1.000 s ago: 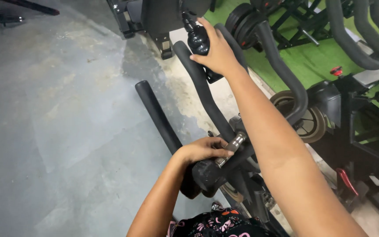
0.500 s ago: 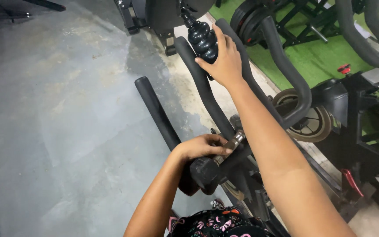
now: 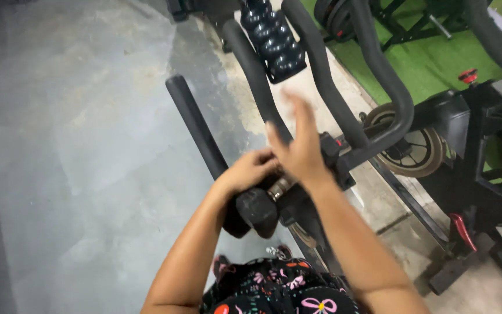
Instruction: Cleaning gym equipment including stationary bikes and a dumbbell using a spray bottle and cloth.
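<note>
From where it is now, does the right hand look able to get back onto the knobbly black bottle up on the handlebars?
Probably yes: the right hand is open, holding nothing, and only bare handlebar lies between it and the bottle.

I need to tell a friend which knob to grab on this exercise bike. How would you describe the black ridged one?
Find the bike's black handlebars. The knob sits between the two middle bars, beyond both hands: glossy and bulbous, unlike the smooth matte bars.

Grey concrete floor [image 3: 76, 145], mottled and stained, fills left and centre of frame. Green turf [image 3: 437, 61] upper right. Black weight plates [image 3: 338, 17] at top right. Second exercise bike [image 3: 477, 145] at right edge, red knob.
</note>
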